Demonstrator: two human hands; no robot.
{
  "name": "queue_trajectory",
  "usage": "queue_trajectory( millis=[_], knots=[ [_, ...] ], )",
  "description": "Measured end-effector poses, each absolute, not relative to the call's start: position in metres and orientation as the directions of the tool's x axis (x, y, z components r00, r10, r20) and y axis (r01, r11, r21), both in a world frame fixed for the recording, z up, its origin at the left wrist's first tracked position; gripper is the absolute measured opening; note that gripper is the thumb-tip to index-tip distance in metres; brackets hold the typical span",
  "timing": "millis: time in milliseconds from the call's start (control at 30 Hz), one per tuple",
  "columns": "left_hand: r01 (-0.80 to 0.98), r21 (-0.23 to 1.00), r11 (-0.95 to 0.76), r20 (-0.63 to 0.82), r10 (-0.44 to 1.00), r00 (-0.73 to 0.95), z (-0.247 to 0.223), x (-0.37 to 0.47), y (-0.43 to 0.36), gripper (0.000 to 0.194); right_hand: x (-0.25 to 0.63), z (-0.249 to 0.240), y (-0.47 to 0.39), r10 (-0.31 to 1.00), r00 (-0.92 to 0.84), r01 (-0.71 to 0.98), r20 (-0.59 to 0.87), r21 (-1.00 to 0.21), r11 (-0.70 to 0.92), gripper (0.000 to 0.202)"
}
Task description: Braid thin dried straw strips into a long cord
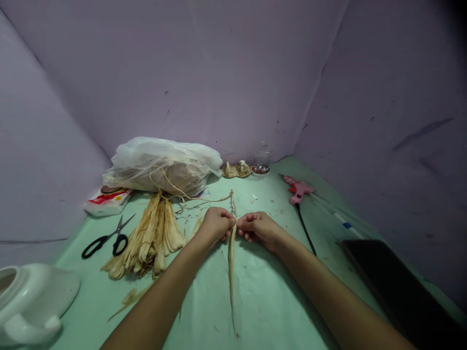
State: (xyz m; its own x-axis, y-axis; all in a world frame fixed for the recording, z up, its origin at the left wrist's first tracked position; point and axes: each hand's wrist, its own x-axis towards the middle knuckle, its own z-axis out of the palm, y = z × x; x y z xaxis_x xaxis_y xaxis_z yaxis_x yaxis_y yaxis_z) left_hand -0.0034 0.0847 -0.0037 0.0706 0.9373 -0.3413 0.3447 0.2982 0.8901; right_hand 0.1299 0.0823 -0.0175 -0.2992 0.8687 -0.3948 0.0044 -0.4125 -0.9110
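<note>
My left hand (218, 224) and my right hand (258, 227) meet over the middle of the table, fingertips pinched on a strip of dried plant fibre (231, 262). The strip's loose end hangs toward me and lies on the table. Beyond my hands it runs on as a thin twisted cord (197, 198) that bends at a small peg-like point and trails left. A bundle of dried husk strips (153, 238) lies left of my left hand. Black-handled scissors (109, 238) rest beside the bundle with their blades apart.
A stuffed plastic bag (164, 163) stands against the wall, with a red-and-white packet (109, 200) beside it. Behind my hands are a small woven piece (236, 169) and a clear jar (261, 163). A pink glue gun (299, 188), a dark flat device (394, 287) and a white ceramic vessel (36, 301) lie around.
</note>
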Motion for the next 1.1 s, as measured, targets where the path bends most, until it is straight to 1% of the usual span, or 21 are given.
queue_trajectory(
  millis=[233, 333, 433, 533, 600, 700, 800, 933, 1033, 1100],
  knots=[
    [0.34, 0.882, 0.325, -0.375, 0.922, 0.091, -0.001, -0.003, 0.084, 0.004, 0.129, -0.017, 0.082, 0.88, -0.273, 0.006, -0.389, -0.915, -0.403, 0.003],
    [0.351, 0.869, 0.349, -0.412, 0.903, 0.122, 0.002, -0.008, 0.085, 0.011, 0.129, -0.016, 0.082, 0.885, -0.261, 0.004, -0.387, -0.917, -0.4, 0.004],
    [0.404, 0.842, 0.357, -0.458, 0.868, 0.189, 0.007, -0.015, 0.086, 0.014, 0.129, -0.016, 0.082, 0.885, -0.264, -0.002, -0.384, -0.917, -0.398, 0.004],
    [0.477, 0.815, 0.329, -0.46, 0.868, 0.188, 0.012, -0.019, 0.086, 0.008, 0.129, -0.016, 0.083, 0.885, -0.268, -0.004, -0.38, -0.918, -0.396, 0.003],
    [0.509, 0.806, 0.302, -0.432, 0.888, 0.156, 0.013, -0.018, 0.086, 0.004, 0.129, -0.016, 0.083, 0.885, -0.268, -0.004, -0.381, -0.918, -0.397, 0.003],
    [0.553, 0.791, 0.262, -0.404, 0.903, 0.149, 0.013, -0.012, 0.084, 0.004, 0.128, -0.015, 0.082, 0.882, -0.265, -0.003, -0.389, -0.915, -0.405, 0.003],
    [0.643, 0.747, 0.171, -0.32, 0.94, 0.121, 0.012, -0.005, 0.079, 0.005, 0.127, -0.014, 0.081, 0.879, -0.258, -0.004, -0.4, -0.91, -0.415, 0.006],
    [0.803, 0.595, 0.033, -0.181, 0.979, 0.094, 0.013, 0.004, 0.069, 0.01, 0.126, -0.013, 0.08, 0.874, -0.251, 0.002, -0.416, -0.903, -0.429, 0.006],
    [0.878, 0.478, -0.011, -0.115, 0.991, 0.075, 0.014, 0.013, 0.058, 0.015, 0.127, -0.013, 0.081, 0.868, -0.244, 0.004, -0.432, -0.896, -0.445, 0.007],
    [0.902, 0.43, -0.029, -0.084, 0.994, 0.072, 0.014, 0.021, 0.05, 0.017, 0.127, -0.016, 0.082, 0.868, -0.235, -0.003, -0.438, -0.893, -0.451, 0.008]
  ],
)
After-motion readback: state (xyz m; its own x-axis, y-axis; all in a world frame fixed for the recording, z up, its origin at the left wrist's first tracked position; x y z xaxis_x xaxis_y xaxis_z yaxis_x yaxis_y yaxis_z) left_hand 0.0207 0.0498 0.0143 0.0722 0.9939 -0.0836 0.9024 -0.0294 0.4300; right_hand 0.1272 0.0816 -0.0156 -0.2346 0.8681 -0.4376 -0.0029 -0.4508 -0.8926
